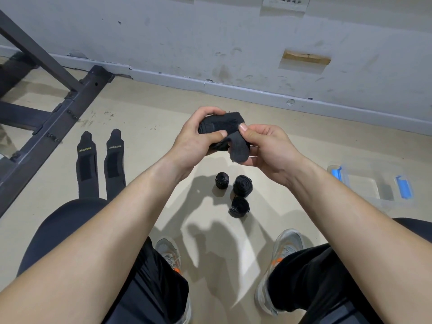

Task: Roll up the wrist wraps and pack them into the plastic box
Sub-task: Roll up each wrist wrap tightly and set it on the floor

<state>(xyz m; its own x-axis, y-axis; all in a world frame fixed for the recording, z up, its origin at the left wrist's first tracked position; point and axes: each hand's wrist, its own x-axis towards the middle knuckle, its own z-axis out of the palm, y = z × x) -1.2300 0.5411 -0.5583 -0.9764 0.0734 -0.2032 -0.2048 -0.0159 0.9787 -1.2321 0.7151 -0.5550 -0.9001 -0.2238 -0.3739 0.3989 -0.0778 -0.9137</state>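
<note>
Far left: dark metal frame (58,106), bolted at the joints, standing on the beige floor (152,108). Just right of it and nearer: two unrolled black wrist wraps laid flat side by side, slightly apart, both printed XUEYING, the left flat wrap (87,164) and the right flat wrap (114,162), near ends hidden behind a knee in black. Centre, raised above the floor: left hand (194,139) clasped round a partly rolled wrist wrap (222,126), fingers curled over the far side of the roll, thumb pressed along its near side. Loose tail (238,148) of that wrap drooping between the two hands. Below on the floor, in a tight cluster standing on end: small roll (221,180) at left, large roll (242,185) just right of it, third roll (240,206) nearest. Right of the held wrap: right hand (268,148) pinching the loose tail, thumb tip against the roll, other fingers bent beneath the fabric. Far right, on the floor and well apart from the cluster: clear plastic box (364,185) with blue latches, blurred.
</note>
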